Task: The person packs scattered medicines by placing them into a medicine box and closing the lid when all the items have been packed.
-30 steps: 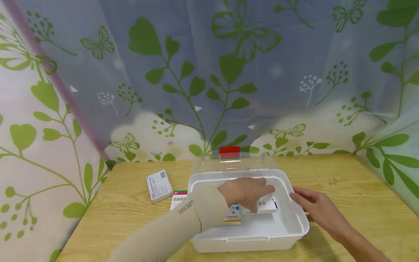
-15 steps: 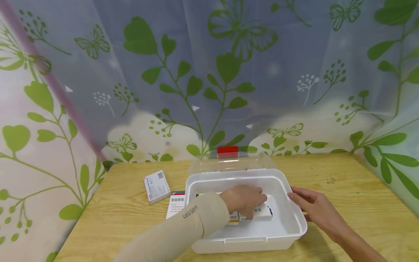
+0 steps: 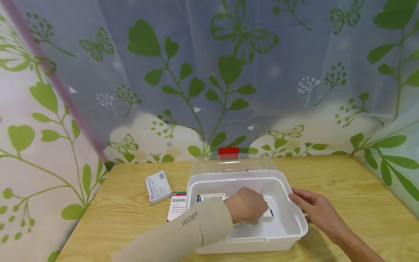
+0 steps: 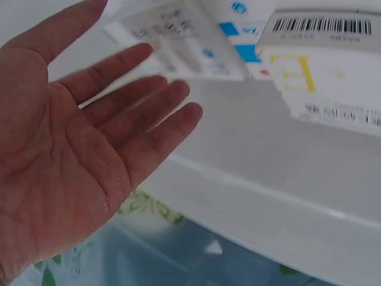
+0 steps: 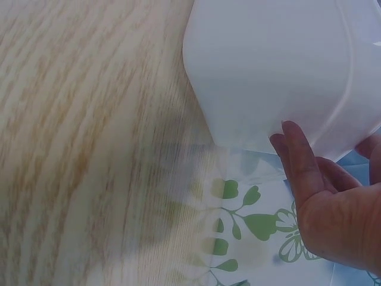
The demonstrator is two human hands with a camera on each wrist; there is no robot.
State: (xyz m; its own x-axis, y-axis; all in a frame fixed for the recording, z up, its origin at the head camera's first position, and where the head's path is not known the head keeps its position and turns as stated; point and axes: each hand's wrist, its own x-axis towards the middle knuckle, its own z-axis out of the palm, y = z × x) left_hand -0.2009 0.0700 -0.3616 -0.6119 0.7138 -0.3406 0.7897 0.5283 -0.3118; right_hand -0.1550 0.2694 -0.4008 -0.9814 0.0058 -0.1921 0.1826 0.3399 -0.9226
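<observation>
A white plastic storage box (image 3: 248, 246) stands with its clear lid tipped back. My right hand (image 3: 322, 214) holds its right wall, the thumb at the rim and the other fingers along the outside, as the right wrist view (image 5: 339, 205) also shows. Inside the box is my left hand (image 3: 250, 205); the left wrist view shows its palm bare and its fingers (image 4: 149, 143) loosely extended. Those fingertips overlap a white medicine box (image 4: 172, 36) with dark print. Beside it lie a medicine box with blue squares (image 4: 238, 52) and one with a yellow E (image 4: 333, 83).
On the wooden table (image 3: 124, 203), left of the storage box, lie a white medicine box with a barcode (image 3: 158, 187) and a red-and-green edged one (image 3: 176, 205). The lid's red latch (image 3: 228, 152) is up by the patterned curtain (image 3: 183, 72) behind.
My left hand has moved lower in the storage box, nearer to me, and the white medicine box under it has shifted toward me. My right hand stays on the wall.
</observation>
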